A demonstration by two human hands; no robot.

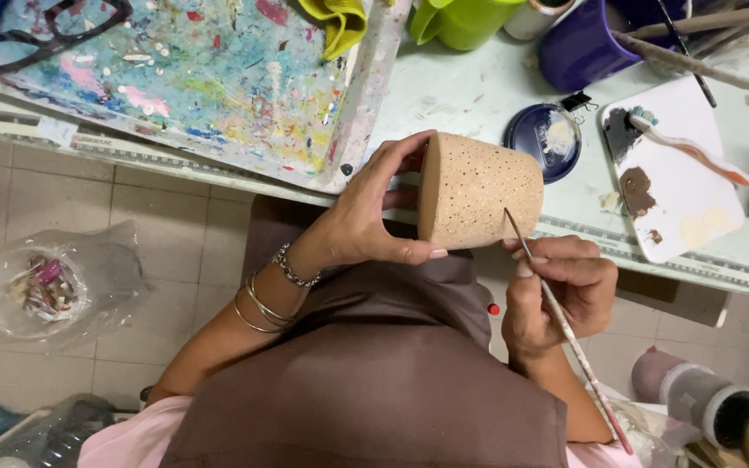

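Note:
My left hand (366, 217) grips a tan speckled clay pot (478, 189) by its base, holding it on its side over the table's front edge. My right hand (561, 290) holds a thin paintbrush (565, 329) like a pencil, its tip touching the pot's lower side. Bracelets ring my left wrist. A brown apron (374, 373) covers my lap below both hands.
A paint-splattered board (218, 78) lies at the table's left with dark eyeglasses (36, 39) on it. A white palette (678, 173) with brown paint and a toothbrush, a blue lid (543, 139), a green cup (461, 19) and a purple cup (578, 43) sit to the right. A plastic bag (45, 286) lies on the tiled floor.

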